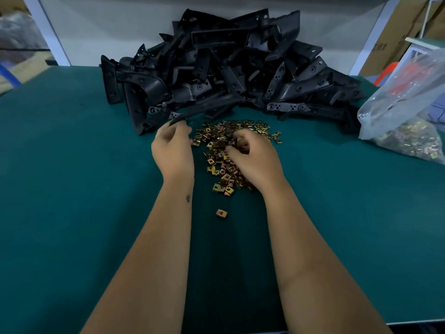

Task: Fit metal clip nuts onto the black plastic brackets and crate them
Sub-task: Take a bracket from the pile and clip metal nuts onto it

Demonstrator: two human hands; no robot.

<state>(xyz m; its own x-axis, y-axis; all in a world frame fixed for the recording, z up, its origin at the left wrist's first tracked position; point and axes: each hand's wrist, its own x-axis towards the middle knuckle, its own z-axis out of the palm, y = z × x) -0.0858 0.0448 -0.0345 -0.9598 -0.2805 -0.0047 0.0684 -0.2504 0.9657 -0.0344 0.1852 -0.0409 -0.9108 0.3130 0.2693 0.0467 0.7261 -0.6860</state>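
Observation:
A big heap of black plastic brackets (pixel 231 68) lies at the back of the green table (pixel 72 165). In front of it spreads a pile of brass-coloured metal clip nuts (pixel 221 141). My left hand (pixel 173 150) pinches the near end of one black bracket (pixel 185 115) at the pile's left edge. My right hand (pixel 252 157) lies on the clip nuts with its fingers curled into them; what the fingers hold is hidden. One clip nut (pixel 221 214) lies alone nearer to me.
A clear plastic bag (pixel 409 116) with more clip nuts sits at the right edge of the table. Cardboard boxes (pixel 395 32) stand behind on the right. A white frame post (pixel 48 30) rises at the back left.

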